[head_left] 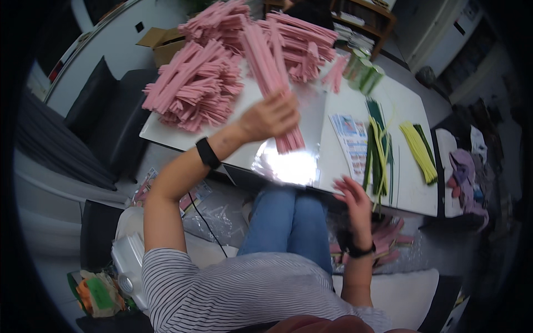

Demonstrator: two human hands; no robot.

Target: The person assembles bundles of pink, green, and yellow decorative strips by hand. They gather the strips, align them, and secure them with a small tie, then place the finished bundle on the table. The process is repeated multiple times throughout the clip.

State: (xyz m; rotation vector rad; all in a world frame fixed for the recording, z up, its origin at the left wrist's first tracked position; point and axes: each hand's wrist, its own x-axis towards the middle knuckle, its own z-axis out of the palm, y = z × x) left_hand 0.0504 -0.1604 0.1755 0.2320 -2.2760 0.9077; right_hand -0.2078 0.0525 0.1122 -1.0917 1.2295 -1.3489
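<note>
My left hand (272,114) is closed around a bundle of long pink fuzzy stems (263,66), held above the white table (233,143) over a stack of clear plastic sleeves (287,162) that reflects bright light. My right hand (354,200) is raised at the table's near edge, fingers apart and empty. To its upper left lie printed sheets (351,143), and beside them green and yellow stems (378,158). Large heaps of pink bundles (198,83) cover the far left of the table.
Clear wrapped rolls (362,73) stand at the far right, near a small pink bunch (334,75). A yellow-green bundle (418,152) lies rightward. A cardboard box (164,45), a black chair (120,104) and plastic on the floor (214,220) surround the table.
</note>
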